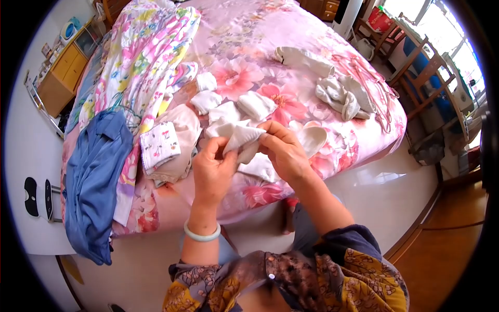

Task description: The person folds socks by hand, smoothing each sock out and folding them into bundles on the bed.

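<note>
Clock directions are taken from the held cloth (243, 136). Any writing on the red bag (380, 20), toward two o'clock, is too small to be read.

The cloth, white, is held just above the bed (228, 31) by two hands. Its left side is pinched between thumb and bent fingers of the left hand (212, 169); its upper right corner is pinched by the thumb and fingers of the right hand (285, 151). One pale bangle (202, 232) is worn on the left wrist.

At least five white bundles (257, 106) are seen: three toward eleven o'clock, one at one, one at five. The view of the bed behind is partly blocked by the hands and cloth.

One white piece (313, 139) is laid at three o'clock. A grey garment (344, 97) and pink cords (385, 104) are spread toward two, with chairs (423, 78) placed beyond the bed. At nine, a printed cloth (160, 147) is laid on a beige garment (183, 130). A blue garment (97, 182) is draped over the edge between eight and nine, and a floral quilt (148, 49) is heaped between ten and eleven.
</note>
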Tool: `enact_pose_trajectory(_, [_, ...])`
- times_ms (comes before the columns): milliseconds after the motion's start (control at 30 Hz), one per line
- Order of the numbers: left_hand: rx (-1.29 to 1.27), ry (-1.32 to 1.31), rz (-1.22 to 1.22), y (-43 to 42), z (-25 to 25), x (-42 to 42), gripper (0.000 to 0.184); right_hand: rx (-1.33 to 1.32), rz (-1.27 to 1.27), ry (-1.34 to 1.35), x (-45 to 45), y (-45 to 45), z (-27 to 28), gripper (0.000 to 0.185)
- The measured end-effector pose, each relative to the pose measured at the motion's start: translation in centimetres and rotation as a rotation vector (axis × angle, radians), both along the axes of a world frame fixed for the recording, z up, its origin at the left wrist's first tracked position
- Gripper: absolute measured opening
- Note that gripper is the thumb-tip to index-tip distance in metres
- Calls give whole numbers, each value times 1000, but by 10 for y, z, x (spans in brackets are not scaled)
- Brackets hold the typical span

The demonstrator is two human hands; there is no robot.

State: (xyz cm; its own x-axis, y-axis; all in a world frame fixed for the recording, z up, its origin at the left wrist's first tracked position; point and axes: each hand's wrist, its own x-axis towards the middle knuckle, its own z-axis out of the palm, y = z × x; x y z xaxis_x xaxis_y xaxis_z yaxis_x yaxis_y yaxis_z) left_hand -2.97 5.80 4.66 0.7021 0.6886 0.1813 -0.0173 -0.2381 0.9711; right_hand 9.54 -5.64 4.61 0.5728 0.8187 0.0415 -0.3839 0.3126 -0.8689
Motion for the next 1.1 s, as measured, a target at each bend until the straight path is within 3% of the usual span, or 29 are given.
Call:
enact_pose_trajectory(200, [183,40,56,5,-20,9,14,67,-32,180,-9,5,-3,10])
enact_pose_trajectory(233, [61,7,58,1,-14,8,11,68,-12,148,-10,8,-11,11])
enact_pose_trajectory(333, [-704,-363,-150,18,-21,2,10,-3,59,-10,-12,1,-7,12])
enact_pose_trajectory(433, [-842,-508,-48,20,-32,4,16,-14,167,-37,-15,2,-1,14])
enact_pose_trajectory(467, [-840,-498,-75,21,-36,5,21,-52,160,-162,-16,1,6,17])
enact_pose_trajectory(600, [-728,-527,-18,11,-26,5,9,-196,-6,-534,-18,8,-5,30])
enact_pose_trajectory(700, [-512,-408,4,-13,-14,5,10,-214,-111,-465,-2,12,-17,27])
enact_pose_trajectory(733, [-405,-335,-107,-25,-4,0,11,-222,-238,-557,4,13,-16,22])
enact_pose_trajectory(767, [-287,-271,-138,-45,9,-1,11,-145,-220,-449,7,10,-12,17])
enact_pose_trajectory(833, [-261,-222,-263,-57,1,1,14,-127,-275,-479,15,5,-17,13])
enact_pose_trajectory(967, [-223,-58,-244,-49,2,9,19,-52,-263,-368,24,2,-23,15])
enact_pose_trajectory(1100, [-104,-21,-184,-34,-19,16,13,9,-286,-398,9,8,-29,17])
